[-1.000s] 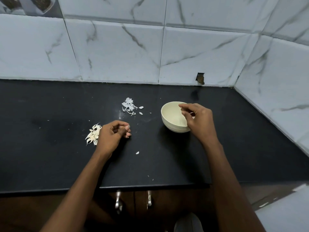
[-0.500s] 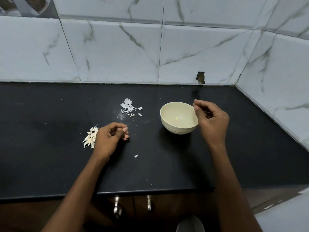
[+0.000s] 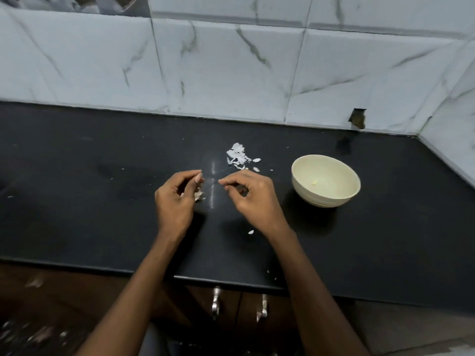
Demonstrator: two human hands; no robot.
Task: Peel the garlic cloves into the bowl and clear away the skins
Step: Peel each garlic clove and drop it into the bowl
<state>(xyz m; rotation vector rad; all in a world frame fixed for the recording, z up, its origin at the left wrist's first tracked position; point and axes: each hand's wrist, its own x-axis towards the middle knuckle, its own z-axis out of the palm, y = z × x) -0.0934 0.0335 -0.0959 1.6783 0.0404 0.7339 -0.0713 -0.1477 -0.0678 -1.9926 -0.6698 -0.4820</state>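
The left hand (image 3: 174, 204) curls around garlic cloves (image 3: 199, 195) above the counter (image 3: 77, 201). The right hand (image 3: 253, 199) hangs beside it, fingers curled, seemingly empty. The bowl (image 3: 326, 181) with one peeled clove (image 3: 315, 182) stands right, skins (image 3: 239, 156) behind

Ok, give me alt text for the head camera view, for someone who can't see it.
Two hands meet over a black countertop: the left hand curls round pale garlic pieces, and the right hand has its fingers pinched beside it. To the right stands a cream bowl with one small peeled bit inside, and white skins lie behind the hands.
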